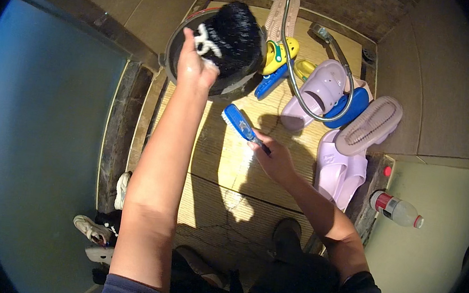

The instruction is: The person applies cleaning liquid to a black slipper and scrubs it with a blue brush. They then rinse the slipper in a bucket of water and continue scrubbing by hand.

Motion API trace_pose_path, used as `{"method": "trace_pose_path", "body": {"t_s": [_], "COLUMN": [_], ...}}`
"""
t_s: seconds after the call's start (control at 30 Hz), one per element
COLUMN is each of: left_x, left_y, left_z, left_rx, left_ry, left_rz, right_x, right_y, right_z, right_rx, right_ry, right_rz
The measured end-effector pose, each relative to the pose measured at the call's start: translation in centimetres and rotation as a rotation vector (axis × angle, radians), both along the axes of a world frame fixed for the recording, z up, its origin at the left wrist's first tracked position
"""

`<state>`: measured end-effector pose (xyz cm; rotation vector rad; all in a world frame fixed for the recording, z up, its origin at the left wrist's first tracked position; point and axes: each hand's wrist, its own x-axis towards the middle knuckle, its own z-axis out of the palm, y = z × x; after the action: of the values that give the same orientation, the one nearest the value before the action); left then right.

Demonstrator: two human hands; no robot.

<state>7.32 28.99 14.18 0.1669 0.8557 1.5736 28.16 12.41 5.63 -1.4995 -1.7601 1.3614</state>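
At the upper left, my left hand (195,66) grips a black furry slipper (235,36) with a white raised pattern on its side. Its thumb points up, and the other fingers are mostly hidden beneath. The slipper is held over a dark round basin (175,56), whose inside is largely covered. In the middle, my right hand (272,157) is closed round the dark handle of a blue scrub brush (239,121). White bristles face left, and the brush is in the air, apart from the slipper.
Right of the basin lie a yellow clog (280,54), a blue shoe (271,83), lilac slippers (331,170) and an upturned pinkish sole (371,126). A metal shower hose (286,33) loops over them. A plastic bottle (400,210) lies right; sneakers (91,229) sit lower left.
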Motion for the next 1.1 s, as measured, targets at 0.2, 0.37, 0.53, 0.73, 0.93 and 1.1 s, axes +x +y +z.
{"method": "trace_pose_path", "body": {"t_s": [0.2, 0.37, 0.53, 0.73, 0.93, 1.1], "left_x": [-2.8, -6.4, -12.5, -19.2, -23.9, -28.3], "left_y": [0.3, -4.6, -12.5, -21.6, -31.0, -33.4], "left_z": [0.3, 5.9, 5.0, -1.0, -7.1, -15.7], "left_rx": [0.218, 0.237, 0.210, -0.041, -0.298, -0.162], "left_ry": [-0.241, -0.046, -0.088, -0.156, -0.229, -0.426], "left_rz": [0.074, -0.007, -0.116, 0.061, -0.057, -0.268], "right_x": [0.7, -0.5, -3.0, -9.5, -19.4, -28.5], "right_y": [-0.4, -1.3, -2.5, -1.6, -8.2, -17.7], "right_z": [-0.2, 0.0, -1.2, 5.1, 2.8, -0.7], "right_rx": [-0.016, -0.072, 0.165, 0.240, 0.280, 0.179], "right_ry": [0.057, 0.049, 0.059, -0.074, -0.128, -0.415], "right_rz": [-0.030, -0.014, -0.005, 0.250, 0.500, 0.245]}}
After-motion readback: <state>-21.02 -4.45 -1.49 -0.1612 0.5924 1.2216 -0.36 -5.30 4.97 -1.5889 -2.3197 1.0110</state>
